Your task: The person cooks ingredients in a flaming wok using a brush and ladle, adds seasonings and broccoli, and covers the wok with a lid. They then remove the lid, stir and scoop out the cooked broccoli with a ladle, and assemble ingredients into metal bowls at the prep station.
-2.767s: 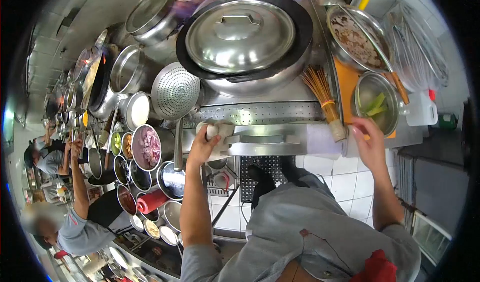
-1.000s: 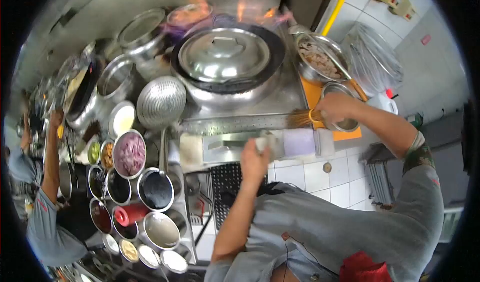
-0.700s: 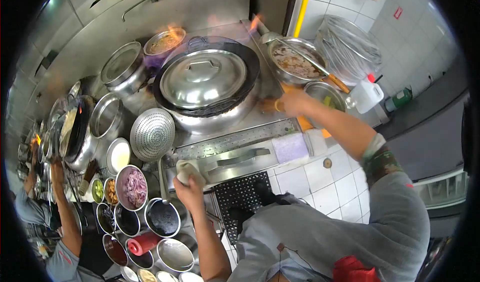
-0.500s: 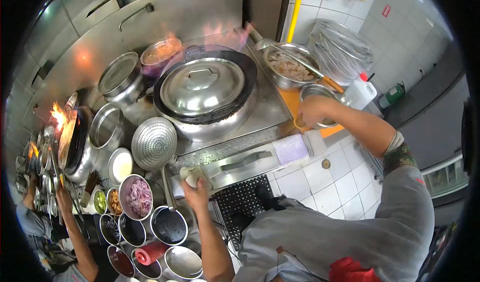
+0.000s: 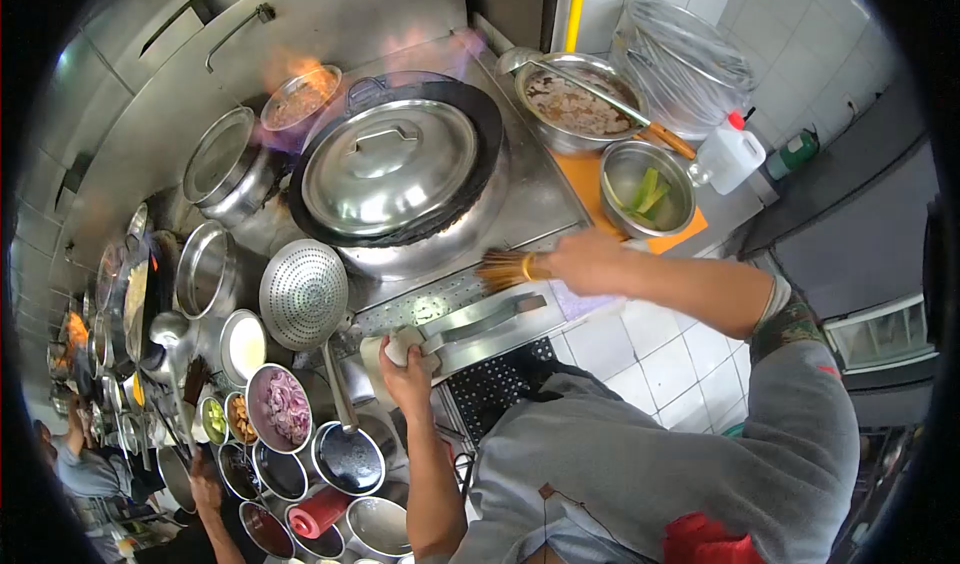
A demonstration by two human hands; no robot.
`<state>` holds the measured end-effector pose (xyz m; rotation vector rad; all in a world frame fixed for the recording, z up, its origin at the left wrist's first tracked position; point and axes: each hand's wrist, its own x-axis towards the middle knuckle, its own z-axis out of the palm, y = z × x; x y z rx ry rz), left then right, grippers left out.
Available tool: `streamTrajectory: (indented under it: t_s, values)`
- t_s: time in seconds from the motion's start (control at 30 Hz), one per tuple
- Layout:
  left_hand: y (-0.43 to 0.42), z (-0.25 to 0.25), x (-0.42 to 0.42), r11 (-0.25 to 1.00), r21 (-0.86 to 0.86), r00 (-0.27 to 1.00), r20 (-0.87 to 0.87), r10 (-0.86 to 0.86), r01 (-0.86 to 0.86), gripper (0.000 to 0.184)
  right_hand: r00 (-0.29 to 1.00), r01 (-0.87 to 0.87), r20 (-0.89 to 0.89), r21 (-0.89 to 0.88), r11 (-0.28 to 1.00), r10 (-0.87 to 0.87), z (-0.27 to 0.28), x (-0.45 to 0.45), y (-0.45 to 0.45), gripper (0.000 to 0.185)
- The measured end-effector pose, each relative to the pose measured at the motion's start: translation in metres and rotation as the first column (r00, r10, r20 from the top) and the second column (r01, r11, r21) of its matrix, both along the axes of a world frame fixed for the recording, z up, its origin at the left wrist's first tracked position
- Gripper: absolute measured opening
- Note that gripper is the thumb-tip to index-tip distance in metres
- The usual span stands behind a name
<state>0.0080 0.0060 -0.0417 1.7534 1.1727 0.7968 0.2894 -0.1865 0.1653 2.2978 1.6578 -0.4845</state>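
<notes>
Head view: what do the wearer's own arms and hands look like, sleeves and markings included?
The left hand and right hand show no gloves. The right sleeve is grey with a small red mark; beyond its hem sits a camouflage-patterned band with a pale edge. The left forearm is bare; its sleeve is hard to make out.

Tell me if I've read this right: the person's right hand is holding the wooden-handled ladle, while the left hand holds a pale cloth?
Not quite: in the head camera view, the right hand is holding a bristle brush, not the ladle, which lies across a metal bowl. The left hand does hold a pale cloth.
</notes>
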Motion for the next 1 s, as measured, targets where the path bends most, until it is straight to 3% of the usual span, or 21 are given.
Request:
streamTrajectory:
  t_s: [0.07,0.13,0.17,0.23,0.27,0.33,0.37,0.4,0.43,0.47,0.53,0.57,0.6,0.63,0.67,0.73,0.8,0.87,0.93,0.97,1.0]
  values:
    - [0.003,0.003,-0.002,0.999,-0.025,0.999,-0.036,0.028,-0.029,0.058,1.0,-0.005,-0.009,0.04,0.999,0.005,0.0,0.004,-0.008,0.018]
    - [0.002,0.0,-0.002,0.996,-0.051,0.991,-0.111,0.072,-0.078,0.059,0.999,0.017,0.029,-0.086,0.996,-0.015,0.021,0.032,-0.024,0.02]
    - [0.001,0.002,0.001,0.997,-0.024,0.987,-0.144,0.068,-0.072,0.061,0.998,0.033,0.061,-0.14,0.99,-0.025,0.029,0.047,-0.03,0.022]
    - [-0.002,0.011,-0.001,0.997,0.04,0.976,-0.205,0.077,-0.07,0.063,0.98,0.196,0.034,-0.065,0.978,-0.194,0.034,0.051,-0.044,0.033]
    - [-0.007,0.019,-0.003,0.979,0.204,0.952,-0.292,0.087,-0.026,0.067,0.964,0.267,0.016,-0.024,0.963,-0.267,0.033,0.047,-0.049,0.04]
    - [-0.009,0.054,0.008,0.919,0.393,0.951,-0.286,0.12,0.003,0.069,0.905,0.422,-0.072,0.254,0.87,-0.418,-0.015,0.029,-0.054,0.037]
    - [-0.011,0.073,0.014,0.877,0.479,0.949,-0.286,0.13,0.024,0.071,0.863,0.504,-0.113,0.276,0.818,-0.493,-0.046,0.023,-0.048,0.042]
    - [-0.01,0.094,0.029,0.864,0.501,0.964,-0.254,0.082,0.058,0.068,0.765,0.64,-0.293,0.243,0.729,-0.574,-0.082,0.019,-0.044,0.046]
    - [-0.01,0.12,0.046,0.849,0.514,0.966,-0.26,0.018,0.122,0.066,0.728,0.684,-0.243,0.207,0.699,-0.641,-0.108,0.011,-0.038,0.051]
    - [-0.011,0.148,0.063,0.828,0.529,0.962,-0.271,-0.041,0.184,0.064,0.834,0.548,-0.136,0.311,0.776,-0.535,-0.129,0.009,-0.043,0.051]
    - [-0.005,0.185,0.098,0.77,0.586,0.959,-0.258,-0.12,0.254,0.061,0.899,0.375,0.029,0.463,0.803,-0.436,-0.107,0.041,-0.041,0.049]
    - [-0.004,0.196,0.11,0.74,0.615,0.958,-0.244,-0.15,0.273,0.059,0.886,0.367,0.061,0.514,0.775,-0.46,-0.059,0.069,-0.039,0.047]
    - [-0.002,0.204,0.121,0.723,0.619,0.947,-0.273,-0.167,0.306,0.06,0.823,0.397,0.041,0.671,0.626,-0.566,-0.033,0.11,-0.042,0.038]
    - [-0.003,0.207,0.124,0.728,0.608,0.945,-0.267,-0.189,0.317,0.06,0.738,0.192,0.275,0.79,0.583,-0.616,-0.032,0.156,-0.053,0.028]
    - [-0.002,0.21,0.128,0.73,0.601,0.943,-0.259,-0.21,0.327,0.059,0.695,0.269,0.3,0.735,0.622,-0.654,-0.043,0.204,-0.071,0.025]
    - [0.004,0.216,0.124,0.749,0.582,0.947,-0.239,-0.214,0.317,0.057,0.698,0.569,0.113,0.511,0.644,-0.707,-0.034,0.249,-0.088,0.021]
    - [0.015,0.207,0.095,0.796,0.55,0.955,-0.276,-0.11,0.251,0.055,0.687,0.59,0.19,0.415,0.692,-0.701,-0.072,0.299,-0.104,0.019]
    - [0.025,0.19,0.048,0.861,0.484,0.928,-0.371,0.042,0.155,0.054,0.733,0.59,0.079,0.419,0.69,-0.675,-0.021,0.281,-0.085,0.026]
    - [0.034,0.167,0.006,0.908,0.414,0.853,-0.495,0.167,0.062,0.051,0.888,0.307,0.122,0.561,0.769,-0.444,-0.041,0.308,-0.089,0.019]
    - [0.04,0.154,-0.008,0.923,0.385,0.815,-0.537,0.217,0.009,0.051,0.861,0.507,-0.232,0.47,0.723,-0.453,-0.02,0.298,-0.058,0.022]
    - [0.046,0.143,-0.019,0.943,0.333,0.768,-0.603,0.216,-0.003,0.049,0.708,0.665,-0.548,0.306,0.681,-0.445,0.019,0.264,-0.016,0.025]
